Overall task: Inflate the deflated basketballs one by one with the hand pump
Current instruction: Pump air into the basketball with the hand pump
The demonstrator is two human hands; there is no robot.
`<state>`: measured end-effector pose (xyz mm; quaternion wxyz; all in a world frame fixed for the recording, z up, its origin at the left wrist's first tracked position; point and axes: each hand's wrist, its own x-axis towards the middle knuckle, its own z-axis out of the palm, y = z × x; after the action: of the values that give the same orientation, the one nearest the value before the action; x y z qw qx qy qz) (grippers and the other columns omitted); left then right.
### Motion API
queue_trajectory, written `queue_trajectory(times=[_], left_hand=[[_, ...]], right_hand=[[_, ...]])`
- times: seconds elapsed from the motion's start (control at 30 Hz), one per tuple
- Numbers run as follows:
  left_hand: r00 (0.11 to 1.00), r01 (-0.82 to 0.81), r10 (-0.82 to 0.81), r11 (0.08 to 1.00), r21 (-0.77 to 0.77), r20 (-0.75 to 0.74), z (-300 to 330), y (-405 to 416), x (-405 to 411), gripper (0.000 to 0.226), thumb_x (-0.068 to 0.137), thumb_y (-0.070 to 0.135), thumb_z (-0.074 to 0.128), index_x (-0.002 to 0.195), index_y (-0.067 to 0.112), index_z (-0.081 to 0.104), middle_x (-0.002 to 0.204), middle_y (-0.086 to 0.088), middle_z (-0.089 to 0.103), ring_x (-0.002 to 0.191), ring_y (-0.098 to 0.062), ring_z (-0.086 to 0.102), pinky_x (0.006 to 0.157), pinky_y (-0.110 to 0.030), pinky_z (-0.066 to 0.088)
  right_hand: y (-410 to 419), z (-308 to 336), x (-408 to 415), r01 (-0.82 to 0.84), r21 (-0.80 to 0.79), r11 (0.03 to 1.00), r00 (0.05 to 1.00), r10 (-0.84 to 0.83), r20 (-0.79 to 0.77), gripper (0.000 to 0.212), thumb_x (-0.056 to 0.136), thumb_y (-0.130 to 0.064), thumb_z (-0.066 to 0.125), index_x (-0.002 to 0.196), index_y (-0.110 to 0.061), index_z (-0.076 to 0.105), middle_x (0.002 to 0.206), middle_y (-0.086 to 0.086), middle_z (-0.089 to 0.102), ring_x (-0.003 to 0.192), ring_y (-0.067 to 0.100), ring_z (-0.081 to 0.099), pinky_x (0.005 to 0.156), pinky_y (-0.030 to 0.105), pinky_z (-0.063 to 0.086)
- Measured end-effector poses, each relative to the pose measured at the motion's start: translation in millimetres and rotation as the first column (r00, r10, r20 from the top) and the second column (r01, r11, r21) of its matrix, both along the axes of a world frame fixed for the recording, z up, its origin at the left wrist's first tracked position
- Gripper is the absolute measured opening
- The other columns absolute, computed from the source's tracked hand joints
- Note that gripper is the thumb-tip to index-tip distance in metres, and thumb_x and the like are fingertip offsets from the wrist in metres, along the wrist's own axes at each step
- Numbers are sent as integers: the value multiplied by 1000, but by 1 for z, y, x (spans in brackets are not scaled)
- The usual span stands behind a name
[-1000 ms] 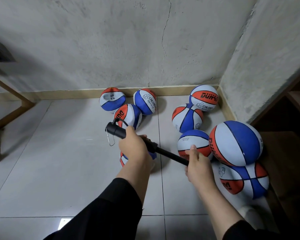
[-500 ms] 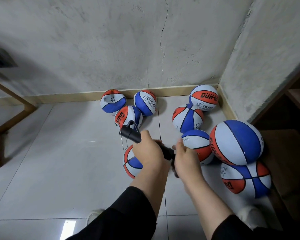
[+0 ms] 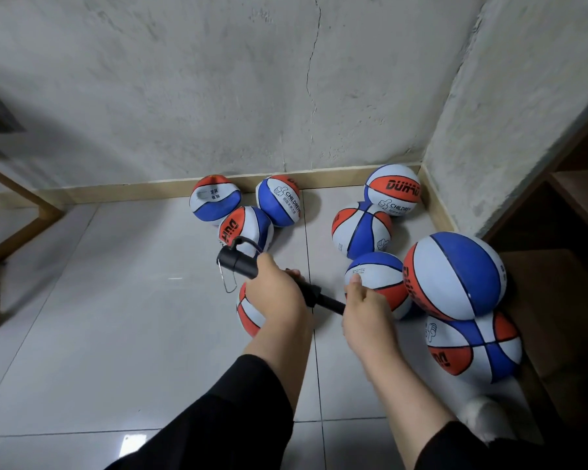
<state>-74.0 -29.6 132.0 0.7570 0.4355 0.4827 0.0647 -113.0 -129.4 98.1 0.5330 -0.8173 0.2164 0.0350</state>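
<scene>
A black hand pump [image 3: 238, 262] is held slantwise above the tiled floor. My left hand [image 3: 275, 290] grips its barrel, and my right hand [image 3: 365, 308] is shut on the handle end of the rod [image 3: 330, 304], which is partly drawn out. A red, white and blue basketball [image 3: 248, 317] lies on the floor under my left hand, mostly hidden by it. The pump's hose [image 3: 243, 240] loops from its far end, and where it leads is hidden. Several more basketballs lie around, one [image 3: 381, 276] just beyond my right hand.
Two large round balls [image 3: 455, 276] are stacked at the right beside a dark wooden shelf [image 3: 564, 212]. Dented balls [image 3: 214, 201] lie along the skirting of the concrete wall [image 3: 218, 96]. A wooden frame [image 3: 17, 212] stands at the left. A white shoe toe [image 3: 479, 415] shows at the lower right.
My hands came close together as the rod went into the barrel, and now they have moved apart again, drawing part of the rod back out.
</scene>
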Motion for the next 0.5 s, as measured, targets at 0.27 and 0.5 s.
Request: queue_trajectory(times=[0.27,0.5], left_hand=[[1000,23,-23,1000,11,-13,5,-8,-12,35,91,35,55,97,2,63,64,-9,64,55,-21,56,52,-29,49],[999,-37,37,999,9,-6,7,21,1,22,98,33,57,90,13,54,63,-6,63,57,-19,57,51,-24,53]], right_hand=[[16,12,-3,-59,16,998,998,59,2,58,111,-42,27,93,-4,66,83,9,62,81,28,59,69,30,39],[-18,-9,-7,97,141,985,988,-79,-130,72,96,-63,30,109,-1,64,73,16,64,59,26,57,60,32,47]])
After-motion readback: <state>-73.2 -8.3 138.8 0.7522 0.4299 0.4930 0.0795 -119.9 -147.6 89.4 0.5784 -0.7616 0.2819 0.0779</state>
